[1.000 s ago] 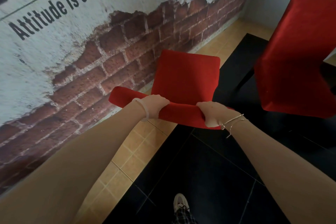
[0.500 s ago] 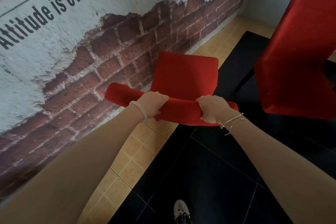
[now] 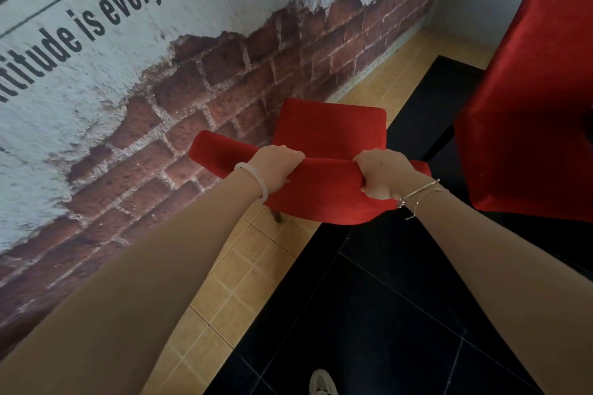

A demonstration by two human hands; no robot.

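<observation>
Both hands hold the padded top of the backrest of a red upholstered chair, which stands close to the brick-pattern wall, its seat facing away from the person and one corner nearly against the wall's foot. The left hand, on the side nearer the wall, has its fingers curled over the top edge and its thumb behind, clamping the fabric. The right hand, farther from the wall, grips the same edge with fingers wrapped over it and the thumb tucked under. A white bangle sits on the left wrist and thin chain bracelets on the right. One dark chair leg shows below the backrest on the strip of tan tiles that runs along the wall. Beyond that strip, away from the wall, lies black tiled floor, where a second red chair stands well apart from the wall. A shoe tip shows on the black tiles.
</observation>
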